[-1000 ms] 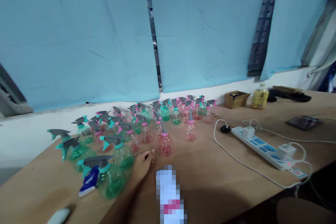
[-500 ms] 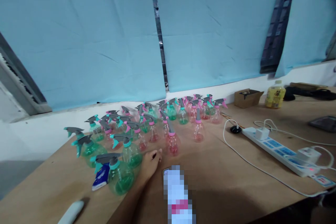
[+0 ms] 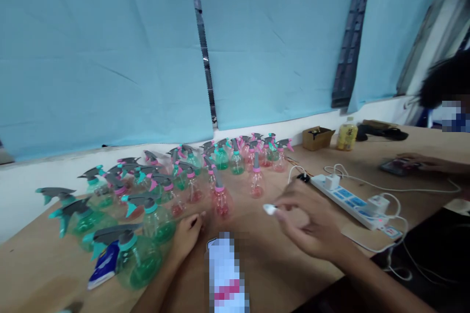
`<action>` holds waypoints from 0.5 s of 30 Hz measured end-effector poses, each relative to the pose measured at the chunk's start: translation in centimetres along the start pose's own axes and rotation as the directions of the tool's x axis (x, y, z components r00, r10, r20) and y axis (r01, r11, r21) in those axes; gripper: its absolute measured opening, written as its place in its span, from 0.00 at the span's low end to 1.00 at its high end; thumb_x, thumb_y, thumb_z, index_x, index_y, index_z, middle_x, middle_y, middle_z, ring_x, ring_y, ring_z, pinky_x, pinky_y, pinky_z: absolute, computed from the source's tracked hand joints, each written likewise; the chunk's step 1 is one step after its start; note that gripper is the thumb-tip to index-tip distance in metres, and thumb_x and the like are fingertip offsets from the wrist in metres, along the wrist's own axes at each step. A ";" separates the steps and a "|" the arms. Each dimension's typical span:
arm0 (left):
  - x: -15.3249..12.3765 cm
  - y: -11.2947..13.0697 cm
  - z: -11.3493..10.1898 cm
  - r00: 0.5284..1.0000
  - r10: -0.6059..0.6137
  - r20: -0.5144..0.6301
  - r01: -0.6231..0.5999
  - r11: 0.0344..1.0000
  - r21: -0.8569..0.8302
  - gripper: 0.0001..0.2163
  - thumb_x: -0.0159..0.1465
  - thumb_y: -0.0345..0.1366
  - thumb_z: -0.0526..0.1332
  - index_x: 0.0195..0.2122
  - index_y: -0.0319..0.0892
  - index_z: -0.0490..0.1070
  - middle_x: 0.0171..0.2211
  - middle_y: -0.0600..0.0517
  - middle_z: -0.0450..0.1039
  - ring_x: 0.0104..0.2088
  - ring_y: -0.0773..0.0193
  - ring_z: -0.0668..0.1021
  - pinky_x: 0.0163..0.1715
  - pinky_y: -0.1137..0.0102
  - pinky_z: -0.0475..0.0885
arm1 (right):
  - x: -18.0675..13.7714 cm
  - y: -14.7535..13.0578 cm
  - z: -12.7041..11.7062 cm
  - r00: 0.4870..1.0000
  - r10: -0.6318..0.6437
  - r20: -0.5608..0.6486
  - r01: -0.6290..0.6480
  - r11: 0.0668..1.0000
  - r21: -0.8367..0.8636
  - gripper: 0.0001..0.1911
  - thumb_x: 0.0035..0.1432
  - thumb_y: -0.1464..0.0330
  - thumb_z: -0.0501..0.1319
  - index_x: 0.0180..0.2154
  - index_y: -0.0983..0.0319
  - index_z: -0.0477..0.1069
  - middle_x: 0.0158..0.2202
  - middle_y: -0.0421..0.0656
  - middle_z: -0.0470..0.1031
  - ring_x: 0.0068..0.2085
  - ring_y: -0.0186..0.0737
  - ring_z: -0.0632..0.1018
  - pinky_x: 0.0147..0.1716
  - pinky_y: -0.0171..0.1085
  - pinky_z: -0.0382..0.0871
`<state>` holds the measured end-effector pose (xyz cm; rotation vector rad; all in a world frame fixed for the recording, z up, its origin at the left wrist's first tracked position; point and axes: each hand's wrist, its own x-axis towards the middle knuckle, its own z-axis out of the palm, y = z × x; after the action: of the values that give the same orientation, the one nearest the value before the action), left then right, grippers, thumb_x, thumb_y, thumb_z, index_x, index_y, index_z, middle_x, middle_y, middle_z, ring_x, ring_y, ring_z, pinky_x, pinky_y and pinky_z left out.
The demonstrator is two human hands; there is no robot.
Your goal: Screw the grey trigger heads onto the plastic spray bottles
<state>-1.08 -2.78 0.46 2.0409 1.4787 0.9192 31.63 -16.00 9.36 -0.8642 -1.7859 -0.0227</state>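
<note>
Three blue curtains (image 3: pixel 275 34) are hanging behind a crowded table (image 3: pixel 282 274)

Across the table's left and middle, spray bottles (image 3: pixel 137 261) are standing close together, some green, some pink, with grey-topped heads. At the right edge another person (image 3: pixel 444 80) is showing only partly, a co-worker's hand (image 3: pixel 422 162) reaching over a dark device (image 3: pixel 394 167). A white power strip (image 3: pixel 352 203) is lying slantwise on the right, chargers and cables plugged into it.

The right hand (image 3: pixel 306 220) is hovering over the table, slightly blurred, between the nearer pink bottles and the strip. The left hand (image 3: pixel 186 237) is resting on the table just beside the front green bottles, its fingers curling inward; whether it is holding anything I cannot tell. Between the two hands a pixelated slab (image 3: pixel 226 274) is lying on the wood.

Farther back, an open box (image 3: pixel 317 139) is standing next to a yellow bottle (image 3: pixel 347 136). A blue packet (image 3: pixel 104 265) is lying against the nearest green bottle.

Smallest of all, a white piece (image 3: pixel 270 209) is poking out from the right hand, whose thumb and fingertips are pinching it above the table.
</note>
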 end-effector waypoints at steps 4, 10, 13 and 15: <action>0.1 0.0 0.0 1.000 -0.011 0.005 0.011 1.000 0.003 0.24 0.65 0.55 0.50 0.20 0.43 0.67 0.21 0.53 0.70 0.26 0.61 0.73 0.29 0.71 0.63 | -0.4 3.9 4.7 0.971 0.014 0.238 0.001 0.998 -0.062 0.05 0.60 0.70 0.58 0.38 0.58 0.73 0.32 0.43 0.74 0.35 0.40 0.73 0.39 0.41 0.66; 0.1 0.1 0.0 0.999 -0.030 0.015 0.030 1.000 -0.002 0.24 0.65 0.55 0.50 0.20 0.43 0.67 0.21 0.53 0.70 0.26 0.61 0.74 0.28 0.71 0.64 | -3.1 8.5 9.3 0.885 0.036 0.464 0.029 0.991 -0.134 0.03 0.55 0.71 0.60 0.34 0.60 0.73 0.33 0.44 0.74 0.37 0.41 0.73 0.40 0.40 0.65; 0.1 0.2 0.0 1.000 -0.026 0.013 0.026 1.000 -0.001 0.24 0.65 0.55 0.50 0.20 0.43 0.67 0.21 0.53 0.71 0.26 0.61 0.74 0.28 0.72 0.64 | -2.7 8.2 9.5 0.894 0.065 0.443 -0.007 0.991 -0.132 0.04 0.54 0.70 0.61 0.34 0.61 0.73 0.34 0.45 0.74 0.37 0.41 0.74 0.40 0.40 0.66; 0.1 0.2 0.0 1.000 -0.018 0.011 0.018 1.000 0.003 0.25 0.65 0.55 0.50 0.20 0.42 0.67 0.21 0.53 0.70 0.26 0.61 0.74 0.29 0.72 0.64 | -1.6 7.5 9.7 0.917 0.072 0.392 -0.031 0.994 -0.109 0.06 0.55 0.69 0.61 0.37 0.61 0.74 0.35 0.45 0.75 0.39 0.43 0.74 0.43 0.41 0.67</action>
<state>-0.97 -2.75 0.63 2.0280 1.4908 0.8984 28.16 -7.32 1.25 -1.0442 -2.1529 0.1044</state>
